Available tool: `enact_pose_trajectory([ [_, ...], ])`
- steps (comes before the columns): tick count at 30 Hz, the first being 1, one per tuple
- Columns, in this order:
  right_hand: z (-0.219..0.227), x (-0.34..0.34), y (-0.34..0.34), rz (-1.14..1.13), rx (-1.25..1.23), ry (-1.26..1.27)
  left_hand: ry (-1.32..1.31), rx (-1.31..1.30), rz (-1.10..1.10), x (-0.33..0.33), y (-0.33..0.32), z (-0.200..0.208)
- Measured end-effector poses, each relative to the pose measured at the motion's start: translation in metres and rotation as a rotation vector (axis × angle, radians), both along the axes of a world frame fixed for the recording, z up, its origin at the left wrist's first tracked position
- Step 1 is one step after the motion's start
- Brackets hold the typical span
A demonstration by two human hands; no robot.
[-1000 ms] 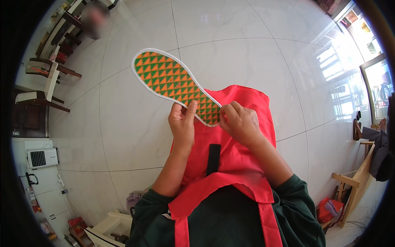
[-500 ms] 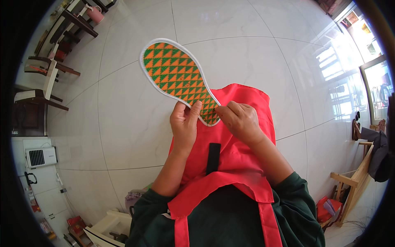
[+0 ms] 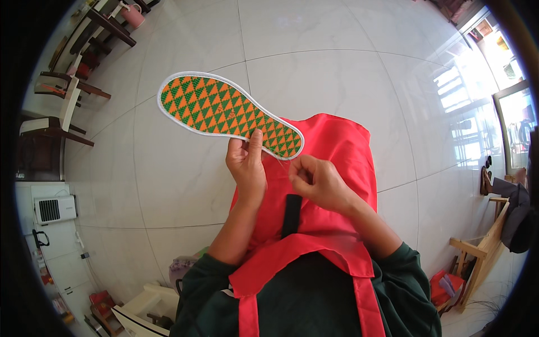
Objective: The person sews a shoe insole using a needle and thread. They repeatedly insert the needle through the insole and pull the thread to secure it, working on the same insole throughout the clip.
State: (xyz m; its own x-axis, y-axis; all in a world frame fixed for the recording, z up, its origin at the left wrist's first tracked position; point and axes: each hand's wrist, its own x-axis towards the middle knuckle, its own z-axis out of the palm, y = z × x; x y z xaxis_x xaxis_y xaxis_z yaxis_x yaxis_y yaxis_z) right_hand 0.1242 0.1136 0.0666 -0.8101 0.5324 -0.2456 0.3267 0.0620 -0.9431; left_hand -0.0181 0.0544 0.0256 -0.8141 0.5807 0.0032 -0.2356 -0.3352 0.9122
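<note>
A shoe insole (image 3: pixel 224 112) with orange and green triangles and a white bound edge is held up in front of me, its wide toe end toward the far left. My left hand (image 3: pixel 247 163) grips it near the heel, thumb on top and fingers beneath. Just below the heel end, my right hand (image 3: pixel 317 180) is closed in a pinch, apart from the insole. A faint thin strand seems to run near its fingertips, but what they hold is too small to make out. Under both hands lies the red apron (image 3: pixel 337 146) I wear, with a black strip on it.
Pale tiled floor (image 3: pixel 185 185) spreads around me. Dark-framed chairs (image 3: pixel 67 112) and a pink jug (image 3: pixel 133 16) are at the far left. A white box-shaped appliance (image 3: pixel 55 209) stands at the left. Rightward are a wooden bench (image 3: pixel 488 253) and a seated person's leg (image 3: pixel 505 188).
The insole has turned counterclockwise, its toe end swinging left and nearer. My right hand has come off the heel edge and moved slightly down, still pinched.
</note>
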Motion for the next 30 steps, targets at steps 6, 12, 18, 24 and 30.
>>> enact_pose_trajectory([
  [6, 0.001, 0.084, 0.041, -0.248, -0.308, 0.246, -0.083, -0.007, -0.153, -0.007, -0.009, 0.004],
  [12, -0.064, 0.249, 0.128, -1.040, -0.562, 0.930, -0.071, -0.096, -0.250, -0.024, -0.013, -0.001],
  [18, -0.079, 0.305, 0.133, -1.437, -0.296, 0.826, -0.040, -0.126, -0.269, -0.028, -0.015, 0.002],
  [24, -0.075, 0.277, 0.125, -1.561, -0.169, 0.717, -0.029, -0.110, -0.261, -0.028, -0.013, 0.005],
  [30, -0.084, 0.266, 0.132, -1.586, -0.106, 0.616, -0.239, -0.134, -0.276, -0.027, -0.014, 0.004],
])
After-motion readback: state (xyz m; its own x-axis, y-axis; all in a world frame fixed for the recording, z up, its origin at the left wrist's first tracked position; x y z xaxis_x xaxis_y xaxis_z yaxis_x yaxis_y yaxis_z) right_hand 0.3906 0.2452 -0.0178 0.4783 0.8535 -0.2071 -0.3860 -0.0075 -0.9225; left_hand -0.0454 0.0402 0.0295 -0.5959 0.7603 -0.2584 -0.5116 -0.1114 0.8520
